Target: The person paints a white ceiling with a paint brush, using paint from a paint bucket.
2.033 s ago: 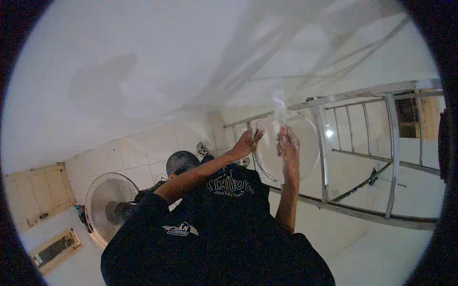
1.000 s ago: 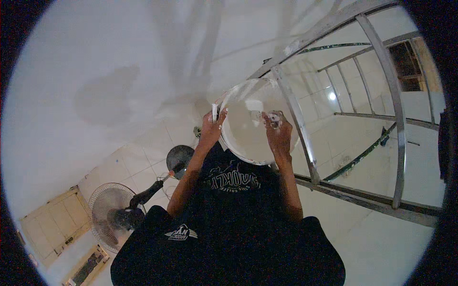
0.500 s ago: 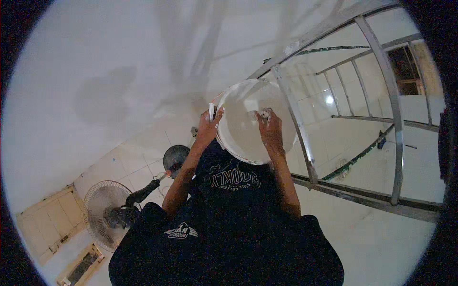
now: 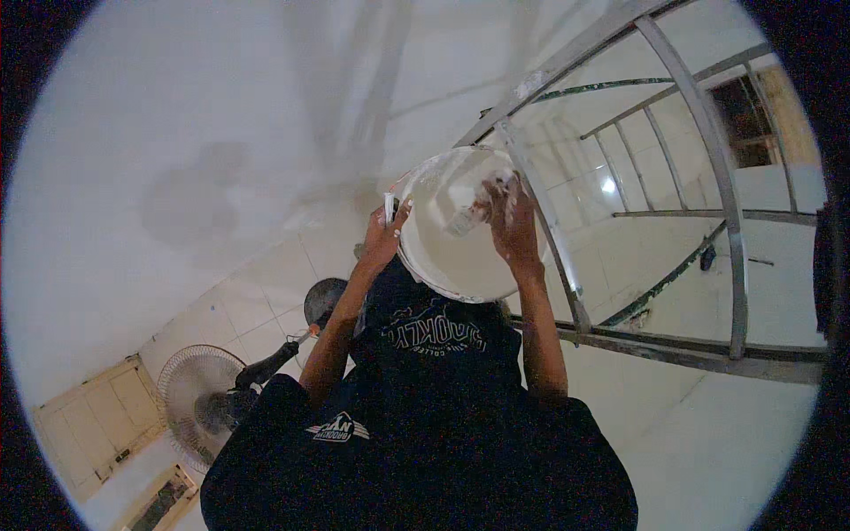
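Observation:
A large round white bucket (image 4: 427,254) stands in front of my chest, holding pale, creamy material. My left hand (image 4: 386,237) is closed on its left rim, with the thumb over the edge. Beside those fingers a short white strip (image 4: 390,207) stands up; I cannot tell whether it belongs to the bucket. Inside the bucket's right half is my right hand (image 4: 516,228), its fingers closed and smeared with white. From them a pale flat-ended tool (image 4: 461,221) points toward the middle of the bucket. It is blurred, and the fingers cover its other end.
Metal scaffolding (image 4: 708,133) rises close to the bucket's right side. A standing fan (image 4: 199,398) and its dark round base (image 4: 325,299) are at the left on the tiled floor (image 4: 266,288). Beyond the bucket is a white wall (image 4: 221,106). A wooden door (image 4: 97,411) shows at lower left.
My right hand has shifted right and turned within the bucket, and the flat-ended tool now shows more. My left hand stays on the rim. The scaffolding appears slightly higher and further left.

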